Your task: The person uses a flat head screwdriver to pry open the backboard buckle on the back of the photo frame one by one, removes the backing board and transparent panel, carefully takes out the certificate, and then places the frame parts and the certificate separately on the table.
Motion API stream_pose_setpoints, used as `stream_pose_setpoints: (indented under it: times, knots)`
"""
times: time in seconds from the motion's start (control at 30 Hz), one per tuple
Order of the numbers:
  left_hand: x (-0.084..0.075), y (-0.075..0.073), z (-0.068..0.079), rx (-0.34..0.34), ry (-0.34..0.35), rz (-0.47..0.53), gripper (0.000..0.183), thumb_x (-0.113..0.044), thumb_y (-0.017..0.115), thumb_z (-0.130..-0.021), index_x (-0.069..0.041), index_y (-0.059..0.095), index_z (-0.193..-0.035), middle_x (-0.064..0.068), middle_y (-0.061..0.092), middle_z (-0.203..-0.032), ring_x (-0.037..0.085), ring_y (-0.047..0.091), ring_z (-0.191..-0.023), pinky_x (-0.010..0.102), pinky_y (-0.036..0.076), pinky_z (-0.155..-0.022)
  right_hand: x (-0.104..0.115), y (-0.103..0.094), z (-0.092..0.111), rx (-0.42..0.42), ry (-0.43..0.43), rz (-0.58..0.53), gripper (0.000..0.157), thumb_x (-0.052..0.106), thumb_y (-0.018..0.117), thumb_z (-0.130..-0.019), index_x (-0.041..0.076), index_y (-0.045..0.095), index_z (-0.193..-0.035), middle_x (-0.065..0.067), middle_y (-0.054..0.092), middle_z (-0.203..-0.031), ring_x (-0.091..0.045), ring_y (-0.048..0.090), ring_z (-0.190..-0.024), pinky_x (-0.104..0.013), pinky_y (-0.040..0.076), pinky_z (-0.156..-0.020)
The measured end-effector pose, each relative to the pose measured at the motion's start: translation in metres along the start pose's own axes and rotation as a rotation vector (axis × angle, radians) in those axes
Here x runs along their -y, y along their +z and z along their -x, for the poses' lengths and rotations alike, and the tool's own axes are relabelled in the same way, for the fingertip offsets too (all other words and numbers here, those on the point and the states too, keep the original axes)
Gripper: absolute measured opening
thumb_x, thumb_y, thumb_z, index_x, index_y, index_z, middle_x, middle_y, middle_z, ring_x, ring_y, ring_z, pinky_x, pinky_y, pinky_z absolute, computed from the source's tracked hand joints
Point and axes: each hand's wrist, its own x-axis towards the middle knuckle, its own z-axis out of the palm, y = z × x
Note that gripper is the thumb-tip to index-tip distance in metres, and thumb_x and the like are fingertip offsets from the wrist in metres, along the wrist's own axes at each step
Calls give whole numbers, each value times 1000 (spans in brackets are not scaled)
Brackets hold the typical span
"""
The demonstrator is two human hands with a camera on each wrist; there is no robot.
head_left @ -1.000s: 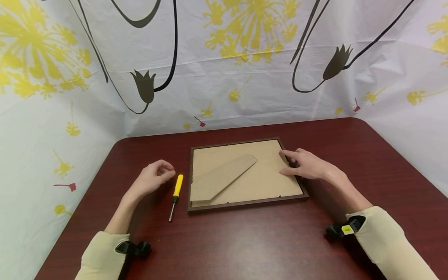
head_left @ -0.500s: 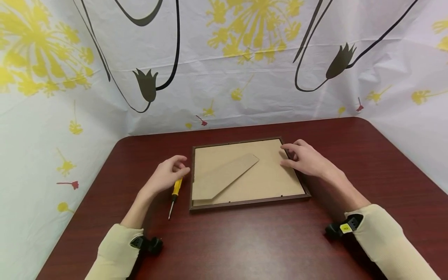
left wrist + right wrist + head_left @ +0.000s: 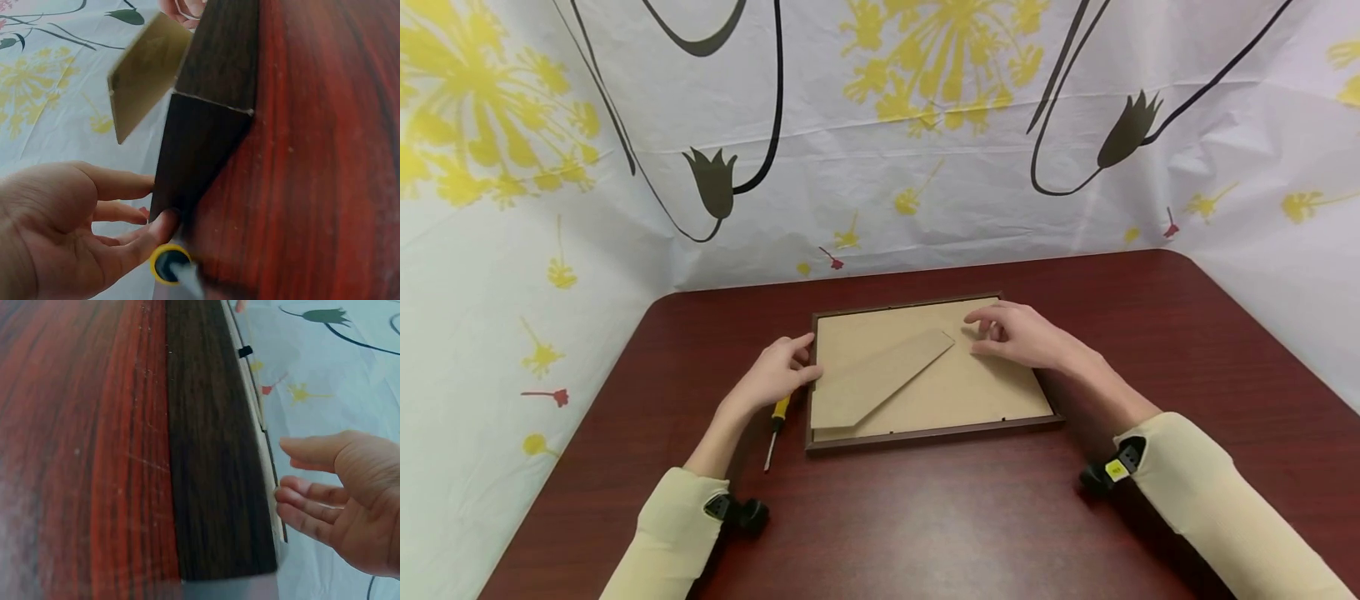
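Note:
A picture frame [image 3: 917, 432] lies face down, its tan backing board [image 3: 970, 392] upward. Atop that board is a loose, angled strip of thin board [image 3: 880, 379], raised at one end in the left wrist view. My left hand [image 3: 775, 372] rests at the frame's left side, thumb and fingertips touching its dark edge. Partly hidden below this hand is a flat-blade screwdriver [image 3: 780, 410] with a yellow handle. Over the right part of the backing, my right hand [image 3: 1022, 336] hovers with loosely bent fingers, holding nothing; the right wrist view has it beside the frame's edge [image 3: 219, 456].
The dark red wooden table [image 3: 895, 525] extends round the frame on all sides. A white sheet [image 3: 880, 167] with printed flowers hangs behind and beside it. Small black tabs [image 3: 245, 351] stick up along the frame's inner edge.
My left hand has moved right, past the screwdriver, to the frame's left edge. The right hand has shifted left from the frame's right edge, over the backing. The frame and strip stay put.

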Motion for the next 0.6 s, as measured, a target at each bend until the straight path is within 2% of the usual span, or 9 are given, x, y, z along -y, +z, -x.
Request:
stream_pose_setpoints:
  times: [0.13,0.33,0.43,0.6]
  knots:
    - [0,-2,-2,21,-4,-15,63,-19,64,-101,5,36,-152,27,57,-123,37,64,-107,40,54,-76,4,5,-10,46,-37,-6,44,17,79,-89,-1,65,-127,-11,63,-101,-17,58,-80,-37,47,-77]
    - [-1,-2,-3,46,-12,-18,63,-19,63,-101,3,35,-153,28,52,-129,34,64,-106,35,50,-71,7,13,-25,130,-84,-44,48,15,79,-90,1,63,-132,-12,60,-116,-12,50,-69,-31,43,-68]
    - [-1,-2,-3,56,-20,-13,63,-19,63,-102,4,34,-153,29,49,-133,32,64,-103,33,48,-71,9,16,-30,164,-128,-17,47,14,77,-91,4,63,-134,-11,58,-124,-10,47,-68,-29,41,-66]
    - [-2,-4,-2,69,-23,-2,62,-17,62,-102,6,33,-152,31,47,-135,33,64,-105,34,49,-72,9,21,-36,170,-184,26,46,12,78,-89,8,65,-134,-9,57,-127,-8,45,-69,-29,39,-66]
